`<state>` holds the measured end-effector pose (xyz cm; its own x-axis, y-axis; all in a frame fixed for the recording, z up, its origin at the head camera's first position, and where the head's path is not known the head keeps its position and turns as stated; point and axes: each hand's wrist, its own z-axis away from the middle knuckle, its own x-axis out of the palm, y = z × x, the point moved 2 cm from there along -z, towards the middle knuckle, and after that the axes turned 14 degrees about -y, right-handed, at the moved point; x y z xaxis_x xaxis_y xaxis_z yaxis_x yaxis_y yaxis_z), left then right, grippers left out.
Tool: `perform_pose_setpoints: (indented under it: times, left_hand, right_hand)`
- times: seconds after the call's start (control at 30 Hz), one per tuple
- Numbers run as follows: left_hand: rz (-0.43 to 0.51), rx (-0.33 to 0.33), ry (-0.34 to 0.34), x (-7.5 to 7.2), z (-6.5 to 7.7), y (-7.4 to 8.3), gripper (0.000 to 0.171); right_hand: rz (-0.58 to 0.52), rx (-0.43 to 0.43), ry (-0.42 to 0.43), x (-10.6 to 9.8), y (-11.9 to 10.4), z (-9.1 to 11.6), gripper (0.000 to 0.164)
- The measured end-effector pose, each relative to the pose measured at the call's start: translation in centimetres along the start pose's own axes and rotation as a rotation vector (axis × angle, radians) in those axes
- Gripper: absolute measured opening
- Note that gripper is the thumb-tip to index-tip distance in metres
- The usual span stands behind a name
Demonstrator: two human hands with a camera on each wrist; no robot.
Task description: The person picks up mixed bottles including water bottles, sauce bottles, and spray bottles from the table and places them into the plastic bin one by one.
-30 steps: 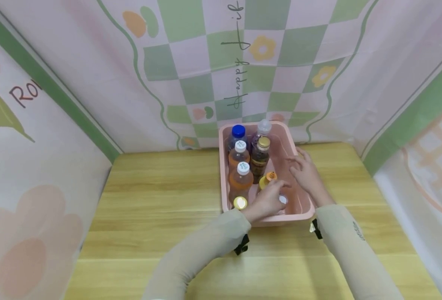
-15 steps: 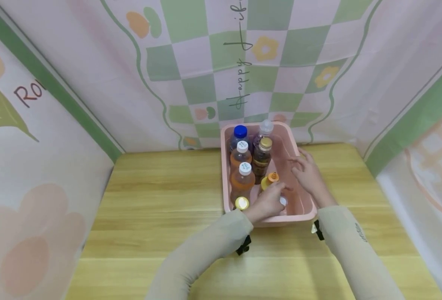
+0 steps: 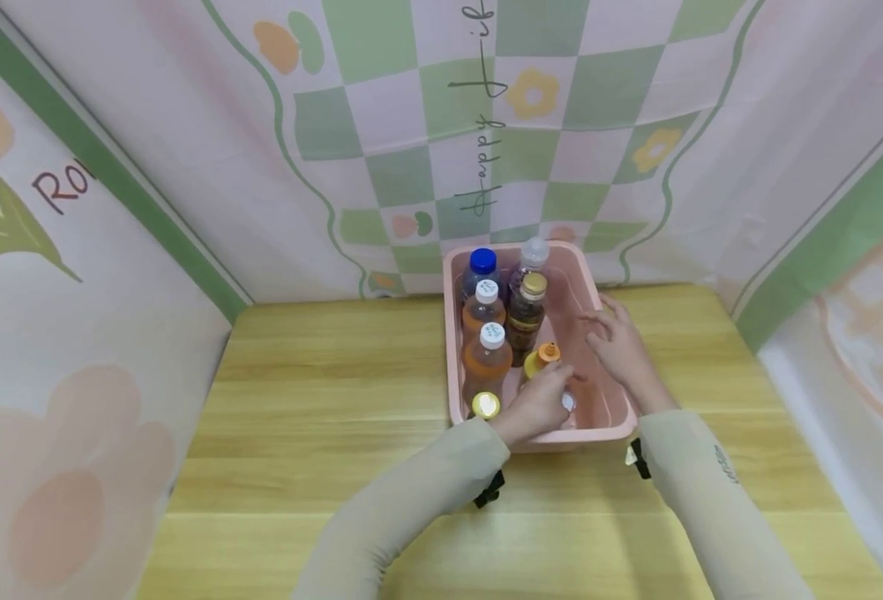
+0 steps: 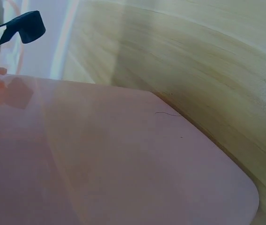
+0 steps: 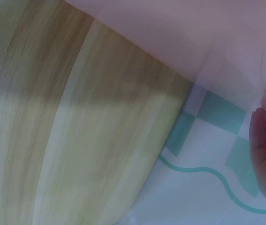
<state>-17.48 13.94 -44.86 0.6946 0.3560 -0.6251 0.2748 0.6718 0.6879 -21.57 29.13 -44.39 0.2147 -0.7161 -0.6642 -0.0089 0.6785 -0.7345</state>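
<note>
A pink plastic bin [image 3: 455, 350] in the head view holds several bottles. My left hand [image 3: 537, 404] is bent over its near end, fingers curled about a bottle with a white cap [image 3: 568, 403]; most of that bottle is hidden. Just beyond the hand stands a yellow bottle with an orange nozzle [image 3: 549, 354]. My right hand [image 3: 621, 348] lies over the bin's right rim with loosely bent, spread fingers and nothing between them. In the right wrist view, fingers of the right hand [image 5: 262, 150] show at the right edge. The bin's outer wall [image 4: 147, 159] fills much of the left wrist view.
Along the bin's left side stand a blue-capped bottle [image 3: 482, 265], two white-capped orange bottles [image 3: 486, 367] and a yellow-capped one [image 3: 486, 405]. A gold-capped dark bottle [image 3: 526, 325] and a clear-topped bottle [image 3: 535, 254] stand beside them. A printed curtain [image 3: 396, 125] hangs behind the wooden table [image 3: 321, 400].
The view shifts slightly, moving the bin and both hands a little to the right in the picture. Both hands keep nearly the same place relative to the bin and bottles.
</note>
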Motion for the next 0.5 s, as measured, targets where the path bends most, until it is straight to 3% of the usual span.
perform_pose_setpoints:
  times: [0.5]
  left_hand:
    - [0.047, 0.018, -0.012, 0.06, -0.13, -0.17, 0.055]
  right_hand:
    - [0.007, 0.007, -0.007, -0.04, -0.06, 0.01, 0.038]
